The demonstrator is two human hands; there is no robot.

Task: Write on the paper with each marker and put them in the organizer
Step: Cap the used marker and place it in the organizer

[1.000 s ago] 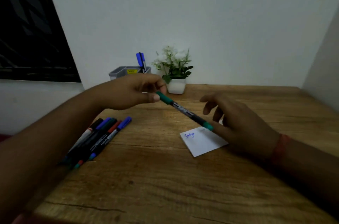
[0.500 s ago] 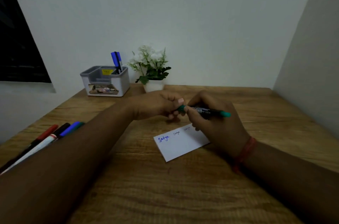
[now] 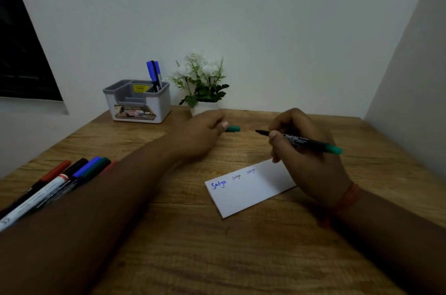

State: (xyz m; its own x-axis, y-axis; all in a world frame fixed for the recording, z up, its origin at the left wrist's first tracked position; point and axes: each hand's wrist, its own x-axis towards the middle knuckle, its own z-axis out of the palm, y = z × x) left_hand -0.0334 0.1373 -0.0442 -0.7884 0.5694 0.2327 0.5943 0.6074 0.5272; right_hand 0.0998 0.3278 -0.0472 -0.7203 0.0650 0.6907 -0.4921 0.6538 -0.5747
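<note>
My right hand (image 3: 306,157) grips an uncapped black marker with a green end (image 3: 304,142), its tip pointing left above the table. My left hand (image 3: 200,135) pinches the green cap (image 3: 233,128), a short way left of the tip. A white slip of paper (image 3: 248,193) lies below both hands, with three small written words along its top edge. The grey and white organizer (image 3: 138,104) stands at the back left with two blue-capped markers (image 3: 153,75) upright in it. Several more markers (image 3: 65,179) lie at the left, partly hidden by my left forearm.
A small white pot with a flowering plant (image 3: 201,84) stands right of the organizer, just behind my left hand. The wooden table (image 3: 217,258) meets walls at the back and right. A dark window is at the far left.
The cap has come off the green marker: my left hand pulled it away to the left while my right hand kept the body. The view also shifted right.
</note>
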